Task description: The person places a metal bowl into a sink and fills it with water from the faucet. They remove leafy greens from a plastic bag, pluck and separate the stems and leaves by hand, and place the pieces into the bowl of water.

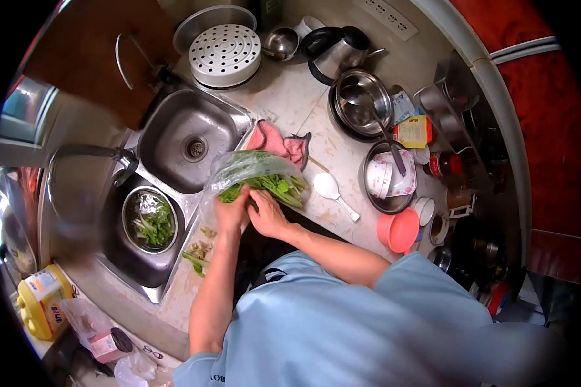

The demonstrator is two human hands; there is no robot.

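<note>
A clear plastic bag with leafy green vegetables [283,188] lies on the counter beside the double sink. My left hand [232,209] is closed at the front edge of the bag, fingers on the greens. Right next to it, my right hand [266,211] has its fingers bent against the stems; what lies between them is too small to make out. A steel bowl [150,219] of greens in water stands in the near sink basin. Torn leaf bits [197,253] lie on the counter edge left of my forearms.
Behind the bag is a pink cloth [279,143]; a white spoon [327,187] lies to its right. A kettle [339,54], steel bowls [364,103], a pink cup [397,230] and a white steamer tray [225,56] stand around. The faucet [124,161] reaches over the sink.
</note>
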